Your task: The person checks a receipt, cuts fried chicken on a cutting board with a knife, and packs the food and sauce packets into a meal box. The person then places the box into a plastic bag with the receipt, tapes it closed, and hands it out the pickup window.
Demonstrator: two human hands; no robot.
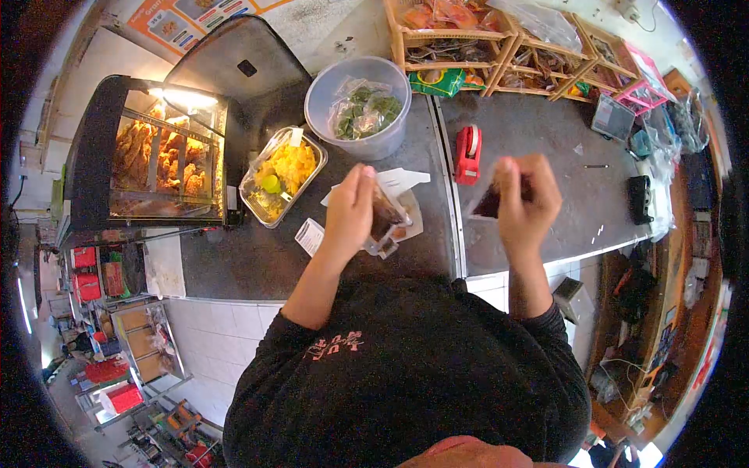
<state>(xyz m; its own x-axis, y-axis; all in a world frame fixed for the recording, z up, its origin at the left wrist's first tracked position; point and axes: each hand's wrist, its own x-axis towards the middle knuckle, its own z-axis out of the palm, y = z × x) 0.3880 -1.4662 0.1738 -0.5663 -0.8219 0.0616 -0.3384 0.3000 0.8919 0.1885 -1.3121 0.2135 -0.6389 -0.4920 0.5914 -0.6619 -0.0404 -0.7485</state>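
Note:
My left hand (350, 212) is closed around the top of a small clear plastic sachet of dark sauce (385, 214), held over an open white paper food box (417, 212). The box's contents are mostly hidden behind the sachet and hand. Out to the right, my right hand (530, 199) pinches another small clear sachet of dark reddish sauce (488, 203) above the dark counter. Just beyond it lies a red tape dispenser (467, 156). A printed white slip (309, 236) rests by my left wrist.
A lit warmer (168, 160) with fried chicken stands at the left. Near it are a clear tray (292, 195) of yellow food with limes and a plastic bucket (316, 109) of bagged green leaves. Wooden racks (507, 62) line the back; a black object (640, 199) sits right.

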